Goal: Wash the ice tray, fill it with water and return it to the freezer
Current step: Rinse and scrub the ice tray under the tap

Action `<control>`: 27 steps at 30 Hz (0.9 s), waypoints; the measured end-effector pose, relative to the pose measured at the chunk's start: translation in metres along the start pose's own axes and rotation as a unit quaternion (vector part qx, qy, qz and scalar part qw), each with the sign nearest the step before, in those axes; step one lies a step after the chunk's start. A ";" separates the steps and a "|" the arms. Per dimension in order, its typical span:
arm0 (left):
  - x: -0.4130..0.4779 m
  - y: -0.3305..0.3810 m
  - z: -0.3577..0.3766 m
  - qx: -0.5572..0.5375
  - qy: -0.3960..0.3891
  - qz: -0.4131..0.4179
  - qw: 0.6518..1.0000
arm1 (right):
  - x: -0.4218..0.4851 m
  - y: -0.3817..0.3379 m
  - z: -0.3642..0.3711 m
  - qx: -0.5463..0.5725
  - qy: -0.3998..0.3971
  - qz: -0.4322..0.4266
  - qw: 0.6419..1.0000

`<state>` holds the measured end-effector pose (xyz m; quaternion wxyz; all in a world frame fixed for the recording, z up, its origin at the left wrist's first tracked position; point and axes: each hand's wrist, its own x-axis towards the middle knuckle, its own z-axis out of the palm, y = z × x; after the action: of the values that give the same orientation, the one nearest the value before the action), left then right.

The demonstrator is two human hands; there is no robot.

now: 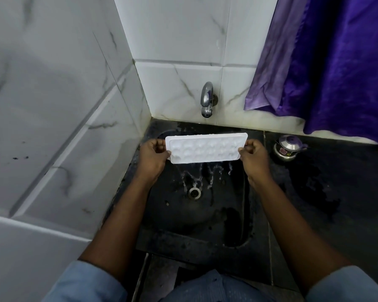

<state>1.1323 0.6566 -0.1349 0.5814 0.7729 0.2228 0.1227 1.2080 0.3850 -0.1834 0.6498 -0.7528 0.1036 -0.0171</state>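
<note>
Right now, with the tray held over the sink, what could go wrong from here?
The left hand and right hand pinch the wet ice tray by its short ends, so it could slip into the sink. Water streaming off its near edge may splash the wet counter. The steel pot stands close to the right hand and might get knocked.

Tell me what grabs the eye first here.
A white ice tray stands out against the dark sink, gripped at its short ends by the left hand and right hand, with water streaming off its near edge toward the drain. A purple cloth hangs at upper right, beside the chrome tap on the white tiled wall.
</note>
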 end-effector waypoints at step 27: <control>-0.025 0.021 -0.030 0.227 0.057 0.239 0.942 | -0.015 -0.006 -0.027 -0.136 0.046 -0.271 0.952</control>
<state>1.1015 0.6646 -0.1040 0.3297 0.9067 0.0862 0.2486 1.1901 0.3622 -0.1715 0.5068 -0.8320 -0.0735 -0.2133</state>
